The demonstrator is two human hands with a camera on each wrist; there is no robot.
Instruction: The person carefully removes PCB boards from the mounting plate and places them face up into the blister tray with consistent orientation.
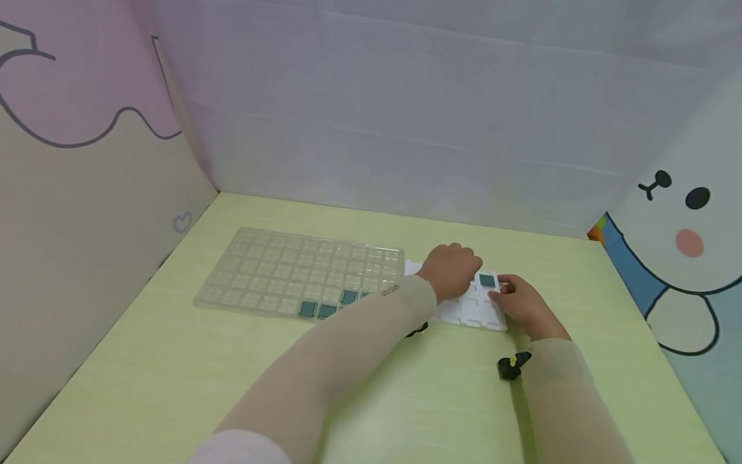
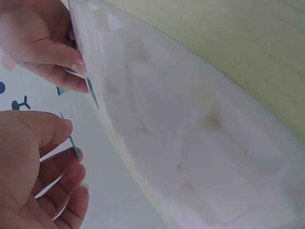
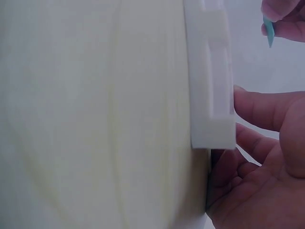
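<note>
left hand over the white foam tray on the desk, pinching a thin teal chip edge-on between thumb and fingers. right hand grips the tray's right edge, fingers curled round it. another teal chip sits in a tray pocket between the hands. clear blister tray lies to the left, touching the foam tray.
</note>
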